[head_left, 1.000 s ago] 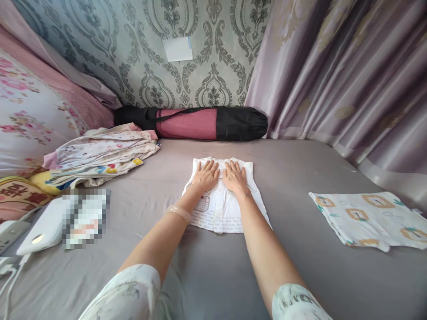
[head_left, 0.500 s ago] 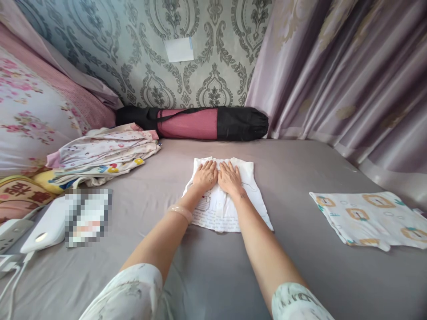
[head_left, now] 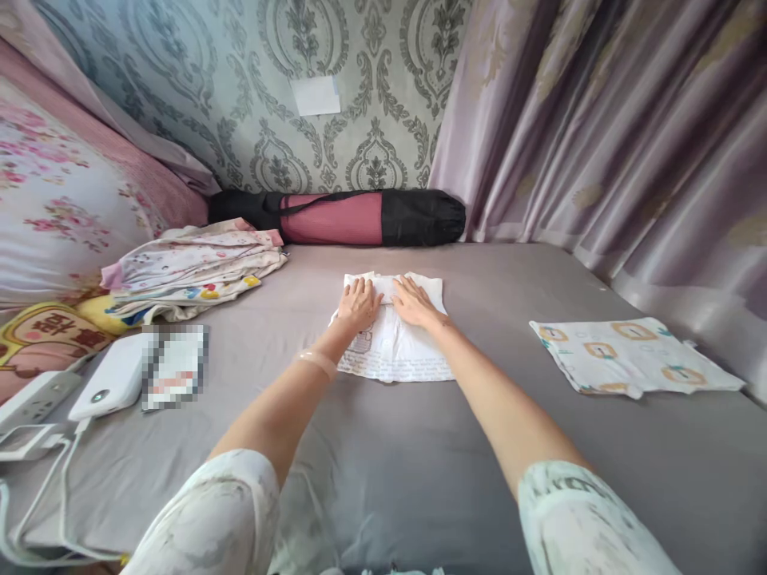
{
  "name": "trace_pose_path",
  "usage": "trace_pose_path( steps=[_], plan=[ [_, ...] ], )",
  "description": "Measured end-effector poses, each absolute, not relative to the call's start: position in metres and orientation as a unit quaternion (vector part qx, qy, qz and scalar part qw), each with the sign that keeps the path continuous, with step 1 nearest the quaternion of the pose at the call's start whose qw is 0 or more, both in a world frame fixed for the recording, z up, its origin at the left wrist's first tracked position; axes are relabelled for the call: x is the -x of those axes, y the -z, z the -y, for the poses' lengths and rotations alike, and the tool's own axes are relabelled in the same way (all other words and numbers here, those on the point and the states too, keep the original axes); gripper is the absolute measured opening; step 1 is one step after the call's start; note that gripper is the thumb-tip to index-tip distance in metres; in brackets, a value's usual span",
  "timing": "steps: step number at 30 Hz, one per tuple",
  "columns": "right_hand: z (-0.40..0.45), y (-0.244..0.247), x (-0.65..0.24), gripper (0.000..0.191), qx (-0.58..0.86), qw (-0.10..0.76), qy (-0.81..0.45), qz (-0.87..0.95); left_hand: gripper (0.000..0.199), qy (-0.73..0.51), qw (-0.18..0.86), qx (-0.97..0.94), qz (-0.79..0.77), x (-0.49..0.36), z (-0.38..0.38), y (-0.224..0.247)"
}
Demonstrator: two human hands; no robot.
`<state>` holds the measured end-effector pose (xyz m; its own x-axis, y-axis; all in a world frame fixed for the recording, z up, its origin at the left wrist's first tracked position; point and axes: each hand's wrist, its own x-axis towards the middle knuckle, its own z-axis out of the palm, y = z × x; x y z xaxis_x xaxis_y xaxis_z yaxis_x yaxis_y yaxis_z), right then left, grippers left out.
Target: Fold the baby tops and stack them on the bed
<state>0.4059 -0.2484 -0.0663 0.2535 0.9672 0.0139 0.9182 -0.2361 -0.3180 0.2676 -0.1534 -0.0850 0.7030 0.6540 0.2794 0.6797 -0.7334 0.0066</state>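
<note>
A small white shirt (head_left: pixel 392 359) with rows of print along its near hem lies flat in front of me. Part of a line drawing shows on its left side. My left hand (head_left: pixel 358 305) rests palm down on its upper left part, fingers stretched out. On the upper right part lies my right hand (head_left: pixel 413 302), also flat with its fingers extended. A strip of white cloth shows between the two hands. My palms hide some of the shirt's middle.
A patterned folded garment (head_left: pixel 629 355) lies at the right. To the left are a clothes pile (head_left: pixel 197 267), a white power bank (head_left: pixel 117 379), a power strip (head_left: pixel 39 399) and cables. A black and pink rolled bag (head_left: pixel 332 218) lies along the wall.
My hands have moved apart a little on the shirt, the right one shifting outward. The camera view has tilted and shifted slightly.
</note>
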Motion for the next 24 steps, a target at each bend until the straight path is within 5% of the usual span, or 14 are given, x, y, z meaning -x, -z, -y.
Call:
trace_pose_path(
  steps=[7,17,24],
  plan=[
    [0.339,0.073,-0.436,0.04,0.808,0.186,0.012,0.559,0.043,0.101,-0.003,0.888,0.449,-0.188,0.175,0.066],
    [0.399,0.071,-0.427,0.039,0.871,0.164,-0.084,0.455,0.048,0.074,-0.17,0.829,0.528,-0.149,0.19,0.064],
    [0.417,0.058,-0.416,0.044,0.823,0.248,-0.21,0.466,0.065,0.135,-0.322,0.818,0.458,-0.133,0.194,0.065]
  ],
)
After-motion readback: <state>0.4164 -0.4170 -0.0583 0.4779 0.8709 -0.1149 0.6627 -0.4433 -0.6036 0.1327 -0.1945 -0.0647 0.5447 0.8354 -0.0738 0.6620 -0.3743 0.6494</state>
